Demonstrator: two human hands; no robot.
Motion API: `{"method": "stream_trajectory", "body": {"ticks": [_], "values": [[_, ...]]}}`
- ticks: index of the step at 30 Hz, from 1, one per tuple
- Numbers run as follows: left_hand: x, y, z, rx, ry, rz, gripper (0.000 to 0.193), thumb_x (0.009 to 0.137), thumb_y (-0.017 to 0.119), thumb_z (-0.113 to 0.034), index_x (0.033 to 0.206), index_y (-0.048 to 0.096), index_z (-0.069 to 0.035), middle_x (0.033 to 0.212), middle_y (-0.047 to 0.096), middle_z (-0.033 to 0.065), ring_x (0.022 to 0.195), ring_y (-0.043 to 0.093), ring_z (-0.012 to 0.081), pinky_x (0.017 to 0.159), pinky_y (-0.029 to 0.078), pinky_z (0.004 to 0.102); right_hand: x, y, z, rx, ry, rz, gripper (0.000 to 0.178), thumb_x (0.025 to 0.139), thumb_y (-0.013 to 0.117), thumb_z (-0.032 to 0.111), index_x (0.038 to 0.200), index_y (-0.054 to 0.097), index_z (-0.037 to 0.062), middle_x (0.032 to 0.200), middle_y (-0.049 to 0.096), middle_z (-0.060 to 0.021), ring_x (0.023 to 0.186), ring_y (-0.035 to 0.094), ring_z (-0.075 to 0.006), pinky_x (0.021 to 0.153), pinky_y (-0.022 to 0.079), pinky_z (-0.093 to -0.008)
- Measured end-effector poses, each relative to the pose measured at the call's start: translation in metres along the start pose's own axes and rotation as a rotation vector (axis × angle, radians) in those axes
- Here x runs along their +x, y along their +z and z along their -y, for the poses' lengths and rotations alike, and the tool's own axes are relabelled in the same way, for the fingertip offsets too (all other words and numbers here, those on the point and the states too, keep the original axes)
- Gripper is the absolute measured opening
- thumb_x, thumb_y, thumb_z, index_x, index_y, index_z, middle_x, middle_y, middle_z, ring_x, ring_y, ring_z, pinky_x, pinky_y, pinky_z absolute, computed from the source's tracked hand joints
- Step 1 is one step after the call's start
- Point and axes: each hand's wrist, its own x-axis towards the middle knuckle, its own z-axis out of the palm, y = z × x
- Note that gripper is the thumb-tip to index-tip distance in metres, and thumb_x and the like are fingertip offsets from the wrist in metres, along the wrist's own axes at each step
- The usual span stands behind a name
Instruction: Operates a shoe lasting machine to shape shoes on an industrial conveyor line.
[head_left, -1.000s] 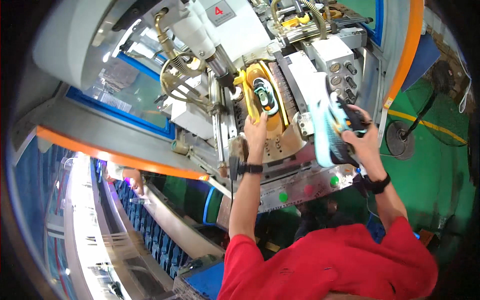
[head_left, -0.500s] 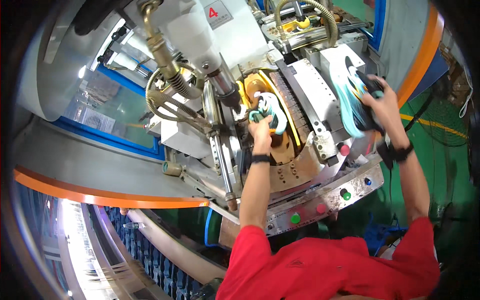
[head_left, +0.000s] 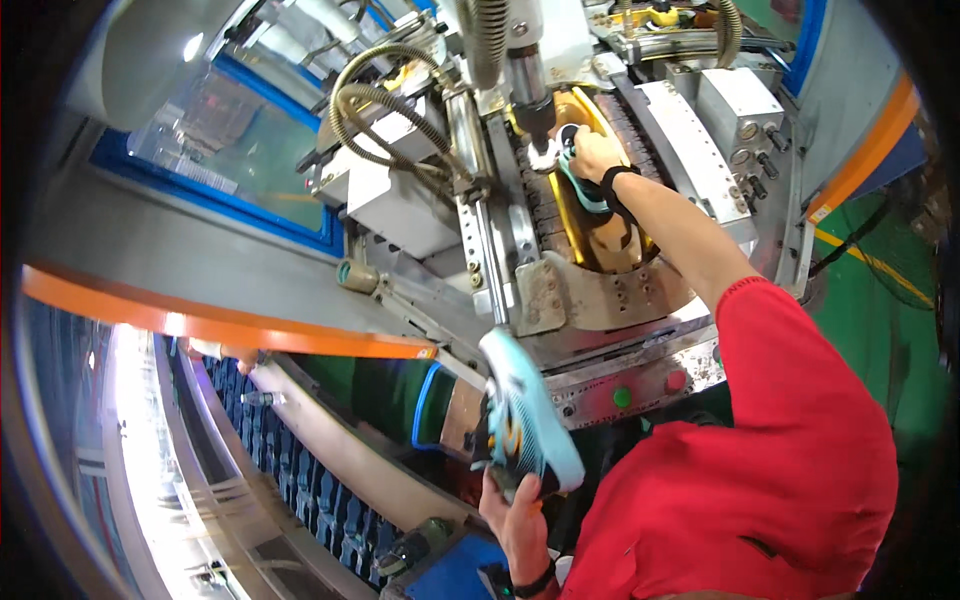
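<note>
My left hand (head_left: 515, 525), low in front of me, grips a light-blue and black sneaker (head_left: 535, 425) near its heel end, with the pale sole facing right. Farther off, my right hand (head_left: 598, 155) reaches into the press bed (head_left: 610, 240) of the machine. Its fingers are closed on a second sneaker (head_left: 582, 188), dark and light blue, lying between yellow-edged side walls. That hand and wrist partly cover this shoe. Just left of it, a metal press rod (head_left: 530, 85) comes down to a whitish tip.
Green and red buttons line the machine's front panel (head_left: 640, 395). Hoses (head_left: 400, 110) loop at the left. A conveyor (head_left: 350, 450) with an orange-edged guard (head_left: 230, 325) runs at lower left. Another person's hand (head_left: 235, 355) shows beside it.
My left hand has drawn a sneaker out of the press bed and down towards me. My right hand has brought its sneaker from the right into the bed. The view has shifted.
</note>
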Motion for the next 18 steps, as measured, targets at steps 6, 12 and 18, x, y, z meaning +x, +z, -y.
{"method": "stream_trajectory", "body": {"ticks": [6,12,18], "values": [[-0.081,-0.046,0.040,-0.131,0.102,-0.433,0.047,0.084,0.066,-0.004,0.128,0.052,0.003,0.110,0.063,0.0090,0.092,0.064,0.0191,0.080,0.052,0.0314,-0.002,0.039,0.000,-0.032,0.017,-0.099,0.042,0.085,0.059,0.025,0.113,0.043,-0.0029,0.101,0.066,-0.0286,0.091,0.068,-0.0454,0.079,0.055,-0.0520],[-0.131,-0.058,0.104,-0.361,-0.035,-0.654,0.037,0.087,0.068,-0.006,0.122,0.056,0.002,0.109,0.064,0.0089,0.094,0.065,0.0194,0.080,0.053,0.0312,-0.231,-0.029,0.035,0.381,-0.733,-0.245,0.022,0.083,0.060,0.006,0.105,0.059,0.0005,0.092,0.062,-0.0188,0.091,0.060,-0.0401,0.081,0.050,-0.0446],[-0.173,-0.046,0.136,-0.481,-0.046,-0.629,0.037,0.088,0.068,-0.005,0.122,0.056,0.003,0.108,0.065,0.0085,0.093,0.066,0.0192,0.080,0.054,0.0320,-0.386,0.058,0.001,0.476,-0.869,0.297,0.014,0.075,0.065,0.004,0.088,0.061,0.0039,0.090,0.059,-0.0145,0.093,0.059,-0.0346,0.079,0.050,-0.0436]]}}
